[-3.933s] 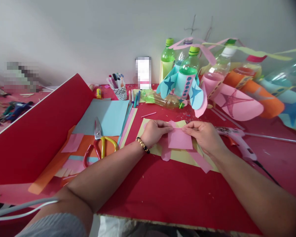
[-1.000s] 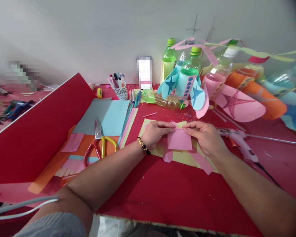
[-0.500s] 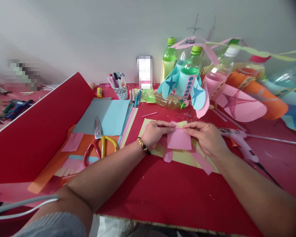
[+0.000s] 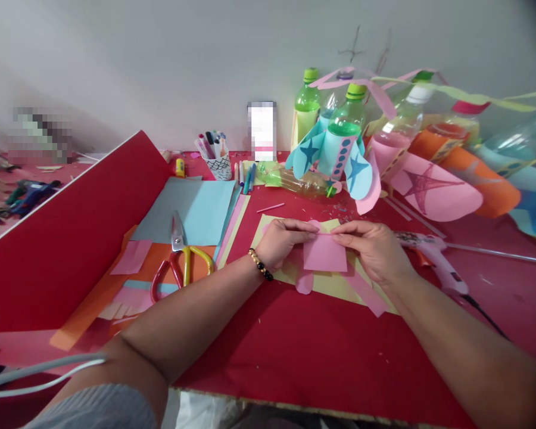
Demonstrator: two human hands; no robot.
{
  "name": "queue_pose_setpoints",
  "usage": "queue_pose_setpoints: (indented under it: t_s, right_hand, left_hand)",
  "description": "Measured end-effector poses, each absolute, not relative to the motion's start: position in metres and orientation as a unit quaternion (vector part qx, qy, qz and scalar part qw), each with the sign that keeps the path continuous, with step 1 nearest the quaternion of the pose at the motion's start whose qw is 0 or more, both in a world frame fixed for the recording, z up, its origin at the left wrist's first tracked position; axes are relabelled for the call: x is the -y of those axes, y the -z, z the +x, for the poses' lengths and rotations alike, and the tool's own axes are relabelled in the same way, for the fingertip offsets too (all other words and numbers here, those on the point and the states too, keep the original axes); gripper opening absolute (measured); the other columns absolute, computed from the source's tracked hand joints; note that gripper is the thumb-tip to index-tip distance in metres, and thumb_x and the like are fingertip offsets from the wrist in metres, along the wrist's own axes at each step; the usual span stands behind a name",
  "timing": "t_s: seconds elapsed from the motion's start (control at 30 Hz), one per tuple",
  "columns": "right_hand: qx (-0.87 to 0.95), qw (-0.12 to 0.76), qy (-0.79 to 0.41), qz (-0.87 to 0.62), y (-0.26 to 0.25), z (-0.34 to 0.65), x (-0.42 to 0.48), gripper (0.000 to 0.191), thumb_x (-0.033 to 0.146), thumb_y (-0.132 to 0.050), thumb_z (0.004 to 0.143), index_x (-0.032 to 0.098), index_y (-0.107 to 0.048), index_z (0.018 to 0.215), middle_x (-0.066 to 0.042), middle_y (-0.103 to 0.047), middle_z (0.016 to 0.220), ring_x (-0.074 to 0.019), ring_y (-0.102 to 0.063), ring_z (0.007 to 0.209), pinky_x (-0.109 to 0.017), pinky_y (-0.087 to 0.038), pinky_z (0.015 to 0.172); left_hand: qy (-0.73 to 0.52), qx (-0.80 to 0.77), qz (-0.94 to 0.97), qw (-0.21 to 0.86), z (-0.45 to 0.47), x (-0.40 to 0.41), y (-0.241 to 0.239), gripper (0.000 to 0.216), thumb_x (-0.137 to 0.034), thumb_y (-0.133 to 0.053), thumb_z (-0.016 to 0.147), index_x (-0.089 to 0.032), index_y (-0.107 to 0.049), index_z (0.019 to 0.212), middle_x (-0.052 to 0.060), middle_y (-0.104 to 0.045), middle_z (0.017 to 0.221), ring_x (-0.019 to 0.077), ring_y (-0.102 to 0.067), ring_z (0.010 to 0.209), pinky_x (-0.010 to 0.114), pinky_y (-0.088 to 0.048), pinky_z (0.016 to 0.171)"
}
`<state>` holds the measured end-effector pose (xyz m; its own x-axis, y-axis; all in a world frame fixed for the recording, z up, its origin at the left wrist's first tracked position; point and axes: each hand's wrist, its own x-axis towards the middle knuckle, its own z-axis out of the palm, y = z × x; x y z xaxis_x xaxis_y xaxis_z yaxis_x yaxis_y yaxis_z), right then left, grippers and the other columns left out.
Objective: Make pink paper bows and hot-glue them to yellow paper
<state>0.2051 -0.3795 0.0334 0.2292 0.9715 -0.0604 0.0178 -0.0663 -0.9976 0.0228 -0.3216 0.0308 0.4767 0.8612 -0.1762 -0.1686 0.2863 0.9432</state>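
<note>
A square of pink paper (image 4: 325,259) is held near the middle of the red tabletop (image 4: 268,345), above a sheet of yellow paper (image 4: 335,287). Its far left corner is pinched between thumb and fingers of the left hand (image 4: 280,243), its far right corner likewise by the right hand (image 4: 375,249); both hands are nearly closed at the tips. Along the far edge a narrow band, apparently a fold, is shown; the near part is left ungripped and looks flat. A pink strip (image 4: 368,295) and a round-ended pink piece (image 4: 304,282) lie partly beneath. The square is judged very light, thin and pliant, not slippery, but easily creased or torn. It is best taken by fingertips at both ends of the folded edge, where doubled paper should be stiffest, with light, even pressure applied.
</note>
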Motion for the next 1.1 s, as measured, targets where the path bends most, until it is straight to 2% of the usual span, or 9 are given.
queue_pose_setpoints:
  t_s: [0.4,0.67,0.83,0.93,1.1]
  right_hand:
    - [0.447,0.517,-0.430,-0.589,-0.0330,0.2062,0.3791,0.010,0.024,-0.077,0.063,0.023,-0.075,0.072,-0.002,-0.070,0.071,-0.0160,-0.061,0.069,-0.031,-0.048,0.069]
    - [0.469,0.509,-0.406,-0.596,-0.0338,0.2053,0.3804,0.007,0.025,-0.075,0.065,0.023,-0.074,0.072,-0.001,-0.070,0.071,-0.0154,-0.061,0.067,-0.030,-0.048,0.066]
    - [0.468,0.515,-0.416,-0.586,-0.0312,0.2053,0.3805,0.012,0.028,-0.076,0.066,0.023,-0.075,0.077,-0.001,-0.070,0.072,-0.0153,-0.061,0.066,-0.030,-0.049,0.064]
    - [0.459,0.521,-0.432,-0.576,-0.0296,0.2056,0.3797,0.019,0.030,-0.078,0.065,0.023,-0.075,0.083,-0.002,-0.072,0.080,-0.0161,-0.063,0.073,-0.030,-0.050,0.069]
    - [0.477,0.462,-0.442,-0.603,-0.0288,0.2071,0.3789,0.023,0.038,-0.075,0.069,0.022,-0.074,0.086,-0.003,-0.071,0.079,-0.0158,-0.062,0.069,-0.030,-0.048,0.066]
  left_hand:
    - [-0.367,-0.363,0.490,0.702,0.0238,0.3222,-0.0320,0.021,-0.030,-0.080,0.061,-0.015,-0.074,0.074,0.007,-0.071,0.083,0.0134,-0.061,0.074,0.029,-0.048,0.075]
    - [-0.364,-0.377,0.487,0.699,0.0237,0.3221,-0.0305,0.017,-0.024,-0.081,0.060,-0.015,-0.073,0.072,0.004,-0.070,0.075,0.0104,-0.059,0.067,0.026,-0.047,0.070]
    - [-0.363,-0.380,0.469,0.710,0.0236,0.3217,-0.0324,0.018,-0.022,-0.082,0.056,-0.013,-0.072,0.069,0.004,-0.069,0.071,0.0110,-0.059,0.065,0.027,-0.048,0.069]
    - [-0.365,-0.381,0.477,0.703,0.0233,0.3213,-0.0319,0.019,-0.022,-0.082,0.056,-0.013,-0.072,0.069,0.004,-0.069,0.072,0.0107,-0.059,0.064,0.027,-0.049,0.069]
    - [-0.373,-0.380,0.524,0.665,0.0228,0.3211,-0.0306,0.015,-0.021,-0.078,0.061,-0.014,-0.072,0.072,0.004,-0.070,0.075,0.0109,-0.060,0.067,0.025,-0.049,0.068]
